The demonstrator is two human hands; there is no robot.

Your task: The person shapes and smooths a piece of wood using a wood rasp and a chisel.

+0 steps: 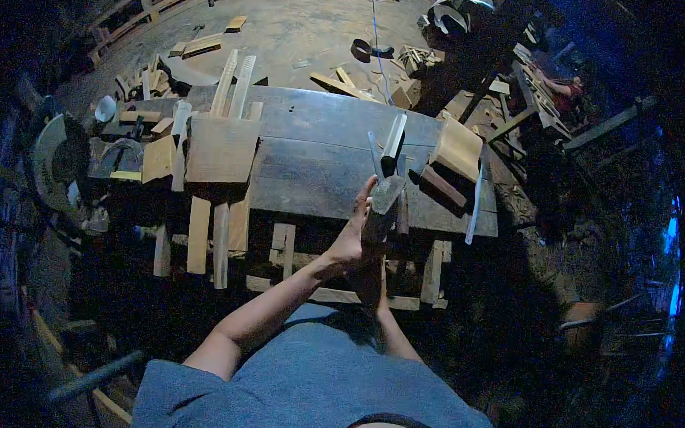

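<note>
A wooden block [384, 200] with a pale top end and a dark side is held up in front of me near the table's front edge. My left hand [349, 241] presses along its left side, fingers pointing upward. Beneath the block, my right hand [372, 281] is in deep shadow; its fingers cannot be made out. Just beyond the block, a metal-edged tool [394, 136] and a thin strip [375, 153] lie on the dark table [306, 175]. To their right sit a curved wooden block [457, 148] and a darker wooden piece [443, 189].
A square board [222, 149] and long wood strips [242, 86] are at the table's left. A pale strip [474, 211] overhangs its right front. Scrap wood [202, 46] litters the floor. Another person [566, 89] is at the far right.
</note>
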